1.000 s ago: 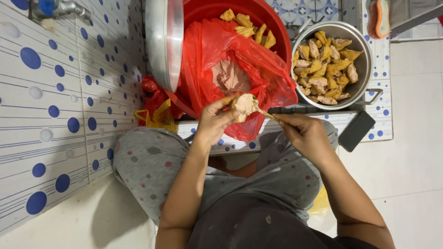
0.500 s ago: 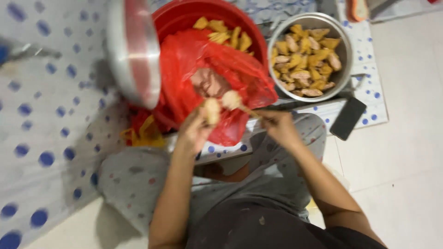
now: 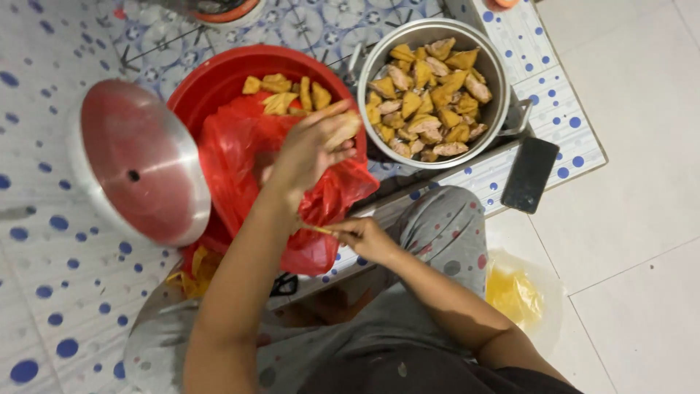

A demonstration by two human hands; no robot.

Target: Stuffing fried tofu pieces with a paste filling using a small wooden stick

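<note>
A stuffed tofu piece is gripped in the left hand above the red basin, beside the full metal pot, while a thin stick is pinched in the right hand over the lap, kept ready.

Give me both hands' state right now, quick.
Left hand: fingers closed around a piece of fried tofu, over the red bag.
Right hand: fingers closed on a thin stick.
</note>
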